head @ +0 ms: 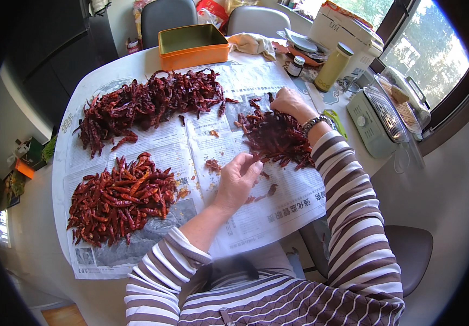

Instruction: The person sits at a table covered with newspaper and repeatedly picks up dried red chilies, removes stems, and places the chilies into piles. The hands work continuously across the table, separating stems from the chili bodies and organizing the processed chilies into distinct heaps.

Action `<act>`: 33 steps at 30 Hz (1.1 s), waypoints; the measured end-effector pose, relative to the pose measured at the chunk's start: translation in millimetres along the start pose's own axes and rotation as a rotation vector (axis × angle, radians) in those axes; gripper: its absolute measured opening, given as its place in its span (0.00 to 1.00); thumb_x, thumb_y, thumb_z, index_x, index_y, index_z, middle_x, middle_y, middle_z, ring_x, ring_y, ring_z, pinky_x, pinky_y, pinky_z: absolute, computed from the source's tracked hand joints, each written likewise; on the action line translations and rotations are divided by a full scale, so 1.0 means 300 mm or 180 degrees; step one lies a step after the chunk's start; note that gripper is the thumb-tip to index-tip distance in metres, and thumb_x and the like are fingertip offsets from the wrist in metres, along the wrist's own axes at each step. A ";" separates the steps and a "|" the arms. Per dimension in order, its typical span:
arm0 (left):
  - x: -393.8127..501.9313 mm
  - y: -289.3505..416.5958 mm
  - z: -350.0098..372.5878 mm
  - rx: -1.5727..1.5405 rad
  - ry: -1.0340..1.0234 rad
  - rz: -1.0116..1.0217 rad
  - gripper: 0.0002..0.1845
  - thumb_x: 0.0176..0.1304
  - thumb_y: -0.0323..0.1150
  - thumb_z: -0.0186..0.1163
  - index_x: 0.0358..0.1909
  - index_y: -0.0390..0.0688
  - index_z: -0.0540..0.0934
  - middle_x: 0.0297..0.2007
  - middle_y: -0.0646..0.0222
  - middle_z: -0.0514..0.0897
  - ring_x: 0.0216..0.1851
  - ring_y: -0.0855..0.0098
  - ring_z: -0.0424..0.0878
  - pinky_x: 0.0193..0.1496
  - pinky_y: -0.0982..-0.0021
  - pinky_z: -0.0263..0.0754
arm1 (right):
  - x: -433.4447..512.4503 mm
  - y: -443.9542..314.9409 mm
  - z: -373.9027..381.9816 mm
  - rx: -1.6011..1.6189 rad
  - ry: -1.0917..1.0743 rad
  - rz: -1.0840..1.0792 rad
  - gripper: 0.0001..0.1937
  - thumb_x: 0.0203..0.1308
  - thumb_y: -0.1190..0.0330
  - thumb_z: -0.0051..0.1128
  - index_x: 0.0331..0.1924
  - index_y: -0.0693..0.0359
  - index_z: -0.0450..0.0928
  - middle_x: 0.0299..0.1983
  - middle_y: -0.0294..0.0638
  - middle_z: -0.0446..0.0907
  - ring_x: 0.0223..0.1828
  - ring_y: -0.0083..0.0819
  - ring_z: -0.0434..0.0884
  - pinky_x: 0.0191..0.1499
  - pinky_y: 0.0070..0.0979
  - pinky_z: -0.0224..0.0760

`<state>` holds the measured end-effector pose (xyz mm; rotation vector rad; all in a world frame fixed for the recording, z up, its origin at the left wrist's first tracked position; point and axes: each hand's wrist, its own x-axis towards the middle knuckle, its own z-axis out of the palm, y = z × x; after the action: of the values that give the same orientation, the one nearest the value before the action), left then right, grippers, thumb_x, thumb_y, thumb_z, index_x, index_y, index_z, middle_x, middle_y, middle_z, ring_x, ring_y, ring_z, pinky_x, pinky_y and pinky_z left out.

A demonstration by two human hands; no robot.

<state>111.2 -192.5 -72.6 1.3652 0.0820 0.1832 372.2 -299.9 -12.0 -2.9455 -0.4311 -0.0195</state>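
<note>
My left hand (238,179) is above the newspaper (254,232), with a piece of dried red chili (256,157) pinched between thumb and fingers. My right hand (293,105) reaches to the far edge of a dark pile of dried chilies (275,136). Its fingers are curled down beside a dark chili piece (270,97); their tips are hidden, so a grip cannot be made out. A brighter heap of small whole dried chilies (122,199) lies at the near left. Behind it spreads a long heap of wrinkled, dark red dried chilies (153,102).
Yellow seeds (197,179) and chili scraps (213,165) dot the newspaper. An orange rectangular tin (193,57) and a cloth (252,44) stand at the back. To the right are a bottle (332,67), a dark jar (295,66), a green-handled tool (335,122) and a pale green appliance (375,122).
</note>
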 end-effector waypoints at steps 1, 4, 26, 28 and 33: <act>0.000 0.000 -0.002 -0.0012 0.0009 0.0011 0.12 0.67 0.37 0.61 0.40 0.37 0.78 0.27 0.73 0.81 0.27 0.81 0.75 0.32 0.76 0.72 | -0.001 0.008 -0.013 0.0244 -0.0108 -0.0078 0.18 0.48 0.60 0.63 0.37 0.66 0.86 0.37 0.55 0.86 0.45 0.46 0.85 0.50 0.34 0.77; 0.000 0.003 -0.005 -0.0018 0.0010 0.0027 0.12 0.67 0.37 0.60 0.39 0.37 0.78 0.27 0.72 0.81 0.27 0.82 0.75 0.32 0.76 0.72 | -0.020 0.025 -0.097 0.0924 -0.0404 -0.0260 0.18 0.45 0.59 0.66 0.35 0.65 0.87 0.35 0.51 0.86 0.37 0.41 0.84 0.45 0.33 0.76; 0.000 0.009 0.002 -0.0227 -0.0100 -0.0128 0.15 0.68 0.37 0.62 0.46 0.34 0.79 0.34 0.70 0.84 0.32 0.82 0.77 0.35 0.78 0.73 | 0.031 -0.286 -0.074 0.2849 -0.0414 -0.0660 0.13 0.64 0.63 0.55 0.43 0.65 0.78 0.35 0.40 0.86 0.29 0.22 0.86 0.28 0.18 0.75; 0.000 -0.002 -0.013 -0.0262 -0.0048 -0.0094 0.15 0.68 0.37 0.62 0.46 0.34 0.79 0.33 0.70 0.84 0.31 0.82 0.76 0.34 0.78 0.73 | 0.056 -0.372 -0.042 0.2673 -0.0538 -0.0686 0.15 0.63 0.61 0.56 0.45 0.64 0.78 0.35 0.38 0.85 0.28 0.21 0.86 0.29 0.19 0.76; 0.002 -0.001 -0.007 -0.0219 -0.0047 -0.0079 0.14 0.68 0.37 0.62 0.44 0.34 0.79 0.32 0.71 0.83 0.30 0.82 0.74 0.33 0.78 0.71 | 0.123 -0.467 -0.002 0.2232 -0.0300 -0.0889 0.14 0.60 0.61 0.59 0.42 0.64 0.80 0.33 0.37 0.84 0.30 0.21 0.85 0.31 0.19 0.76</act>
<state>111.4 -190.3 -73.4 1.2963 0.0795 0.1538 367.6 -157.0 12.3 -2.1897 -0.6921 0.1956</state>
